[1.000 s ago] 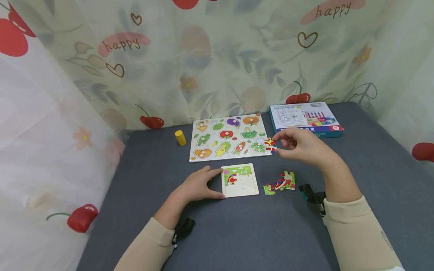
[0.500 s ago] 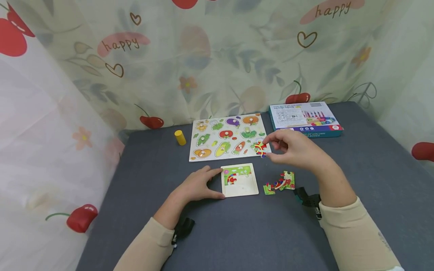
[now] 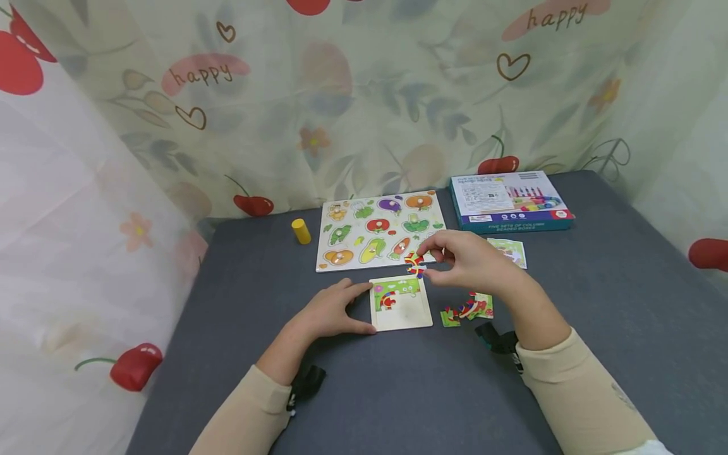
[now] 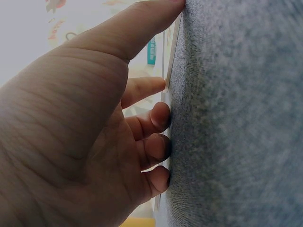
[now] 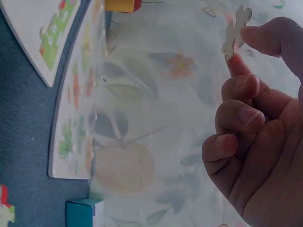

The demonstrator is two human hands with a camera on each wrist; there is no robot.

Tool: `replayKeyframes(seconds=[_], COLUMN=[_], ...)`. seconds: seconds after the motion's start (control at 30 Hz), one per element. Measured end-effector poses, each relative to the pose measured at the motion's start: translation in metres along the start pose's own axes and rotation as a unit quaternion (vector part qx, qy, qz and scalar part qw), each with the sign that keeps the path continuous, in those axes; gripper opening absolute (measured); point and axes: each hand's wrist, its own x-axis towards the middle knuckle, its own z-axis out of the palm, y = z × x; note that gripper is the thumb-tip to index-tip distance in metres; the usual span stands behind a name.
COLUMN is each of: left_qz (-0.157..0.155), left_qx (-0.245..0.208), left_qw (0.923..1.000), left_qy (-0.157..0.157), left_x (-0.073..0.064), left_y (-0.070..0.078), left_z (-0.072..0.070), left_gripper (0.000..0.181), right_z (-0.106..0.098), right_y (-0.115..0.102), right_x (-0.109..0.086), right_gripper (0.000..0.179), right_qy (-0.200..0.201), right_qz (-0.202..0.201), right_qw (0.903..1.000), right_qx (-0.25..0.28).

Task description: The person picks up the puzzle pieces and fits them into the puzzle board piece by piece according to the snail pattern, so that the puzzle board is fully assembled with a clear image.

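Note:
My right hand [image 3: 469, 259] pinches a red, yellow and blue jigsaw piece [image 3: 414, 265] between thumb and forefinger, above the upper right corner of a small wooden puzzle tray [image 3: 409, 319]. The piece's pale back [image 5: 235, 33] shows in the right wrist view. Green pieces line the tray's top and upper left, with a red piece [image 3: 388, 300] among them; its lower part shows bare wood. My left hand [image 3: 330, 311] touches the tray's left edge with outstretched thumb and forefinger; the other fingers [image 4: 158, 146] rest loosely near the cloth. Several loose jigsaw pieces [image 3: 483, 306] lie right of the tray.
Behind the tray lies a vegetable puzzle board [image 3: 355, 260]. A yellow cylinder [image 3: 301, 232] stands to its left. A boxed toy set [image 3: 514, 224] sits at the back right, with a printed card [image 3: 514, 253] before it, partly behind my right hand. A patterned curtain [image 3: 364, 95] borders the table.
My right hand has moved left and slightly nearer with the jigsaw piece, from the vegetable board's right edge to the tray's upper right corner. The card has come into view. My left hand stays put.

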Motion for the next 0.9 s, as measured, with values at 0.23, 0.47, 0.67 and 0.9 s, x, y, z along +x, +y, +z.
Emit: replayKeyframes(seconds=[0.23, 0.47, 0.67, 0.9], left_qz=[0.001, -0.003, -0.008, -0.001], left_qx=[-0.002, -0.001, -0.001, -0.001], left_qw=[1.0, 1.0, 1.0, 1.0], left_qy=[-0.002, -0.003, -0.003, -0.003], left_x=[0.0, 0.001, 0.002, 0.002], left_y=[-0.001, 0.0, 0.0, 0.0], left_z=[0.0, -0.001, -0.001, -0.001], left_gripper=[0.094, 0.094, 0.094, 0.094], right_z=[0.015, 0.026, 0.039, 0.053], right_y=[0.009, 0.015, 0.019, 0.026], right_x=[0.009, 0.015, 0.02, 0.024], right_gripper=[0.025, 0.026, 0.024, 0.025], right_qy=[-0.017, -0.032, -0.05, -0.082], right_qz=[-0.001, 0.022, 0.032, 0.048], right_qw=[0.9998, 0.9992, 0.9981, 0.9955], right_qx=[0.007, 0.011, 0.013, -0.001])
